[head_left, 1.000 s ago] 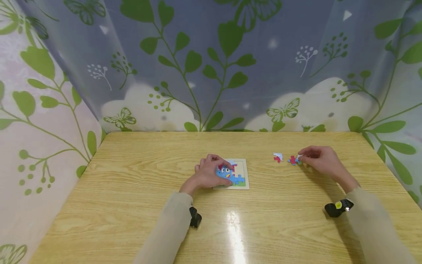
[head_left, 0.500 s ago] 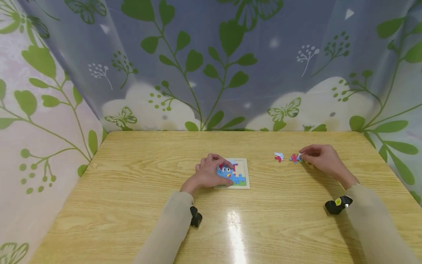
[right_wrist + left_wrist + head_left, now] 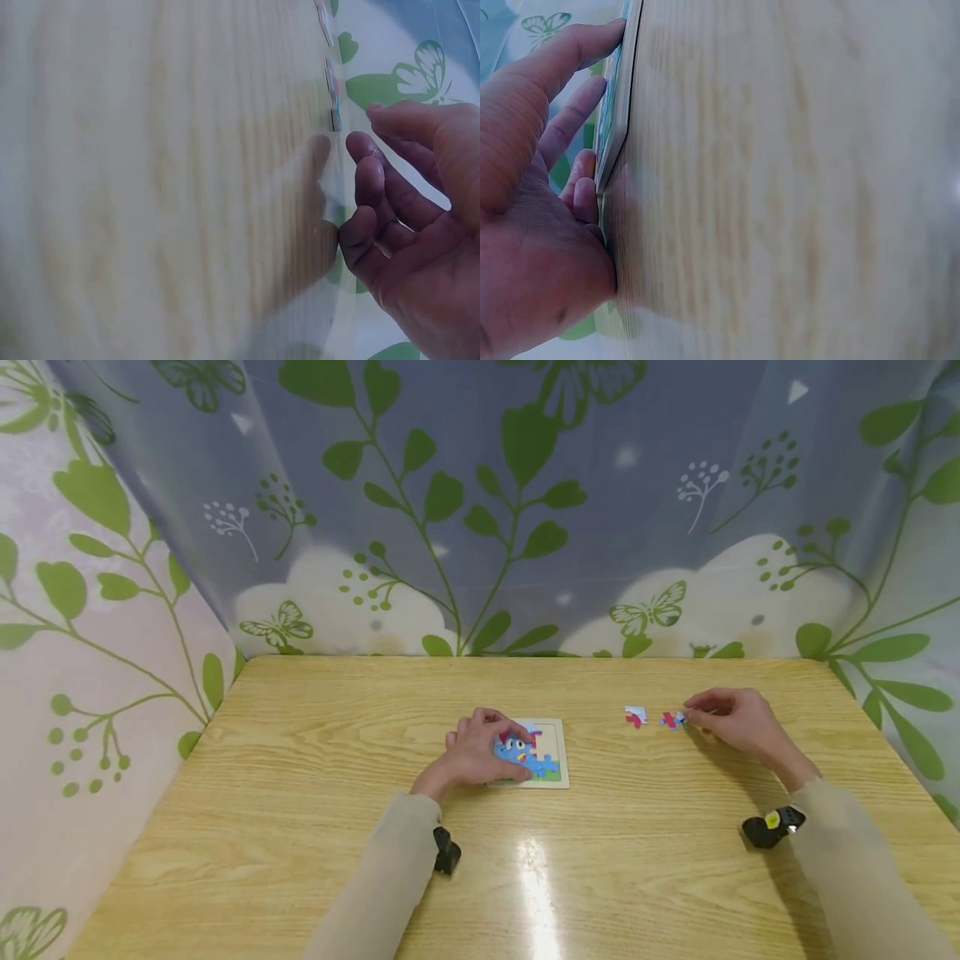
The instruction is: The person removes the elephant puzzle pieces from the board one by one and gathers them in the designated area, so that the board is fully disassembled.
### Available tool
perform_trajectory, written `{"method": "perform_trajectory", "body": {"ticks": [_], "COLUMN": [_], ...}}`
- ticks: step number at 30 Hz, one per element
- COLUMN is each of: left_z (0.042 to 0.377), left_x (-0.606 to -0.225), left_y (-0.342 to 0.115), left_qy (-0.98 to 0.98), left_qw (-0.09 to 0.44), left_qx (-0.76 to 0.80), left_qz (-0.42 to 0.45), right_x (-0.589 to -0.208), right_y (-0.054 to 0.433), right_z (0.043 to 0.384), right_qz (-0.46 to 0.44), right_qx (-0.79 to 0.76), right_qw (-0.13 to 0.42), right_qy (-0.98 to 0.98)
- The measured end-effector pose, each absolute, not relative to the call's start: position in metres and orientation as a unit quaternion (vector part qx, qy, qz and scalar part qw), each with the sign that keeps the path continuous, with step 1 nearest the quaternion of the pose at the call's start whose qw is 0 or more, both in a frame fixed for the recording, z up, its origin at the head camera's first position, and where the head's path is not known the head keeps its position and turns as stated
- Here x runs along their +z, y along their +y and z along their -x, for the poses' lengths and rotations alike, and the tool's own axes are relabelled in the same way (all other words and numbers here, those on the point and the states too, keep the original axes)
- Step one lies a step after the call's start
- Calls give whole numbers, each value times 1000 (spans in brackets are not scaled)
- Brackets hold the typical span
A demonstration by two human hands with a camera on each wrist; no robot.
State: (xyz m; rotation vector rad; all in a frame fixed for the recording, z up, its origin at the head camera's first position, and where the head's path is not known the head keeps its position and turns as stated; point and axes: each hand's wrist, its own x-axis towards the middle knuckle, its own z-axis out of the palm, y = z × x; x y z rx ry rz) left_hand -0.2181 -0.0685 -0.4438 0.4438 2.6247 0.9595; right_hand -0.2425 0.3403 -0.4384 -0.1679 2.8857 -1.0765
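Note:
A small jigsaw puzzle board (image 3: pixel 564 768) with a pale frame lies mid-table, its blue bird picture partly filled; a bare pale patch shows at its upper right. My left hand (image 3: pixel 480 756) rests on its left side, thumb and index finger spread over the picture. In the left wrist view the thumb tip touches the top of the board. My right hand (image 3: pixel 735 717) hovers just right of a red and blue puzzle piece (image 3: pixel 670 720). In the right wrist view a small gap parts the fingertips from the pieces, and nothing is between them. Left of these lies a white and red puzzle piece (image 3: pixel 635 717).
The wood-grain table (image 3: pixel 315 727) ends at a patterned curtain (image 3: pixel 420 552) with leaves and butterflies along the back and both sides. Bare tabletop lies between the board and the loose pieces. A black camera (image 3: pixel 772 827) is worn on the right wrist, another (image 3: pixel 446 852) on the left.
My right fingertips, earlier at the light edge of the red and blue piece, now stand slightly off to its right. My left hand and the board have kept their place.

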Motion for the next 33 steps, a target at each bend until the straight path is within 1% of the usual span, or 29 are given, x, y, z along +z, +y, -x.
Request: {"method": "perform_trajectory", "body": {"ticks": [7,19,29,33], "left_z": [218,219,215,214], "left_x": [-444,-445,-443,-442], "left_y": [-68,-69,-68,-68], "left_qy": [915,916,915,915], "left_qw": [155,153,142,135], "left_qx": [338,334,342,344], "left_qz": [-157,-161,-161,-162], "right_x": [-436,-433,-429,-427], "right_y": [331,305,279,268], "right_z": [234,219,208,207], "right_qz": [72,119,153,171], "right_qx": [-351,-348,-348,-353], "right_qw": [21,28,56,59], "right_qy": [933,930,923,918]}}
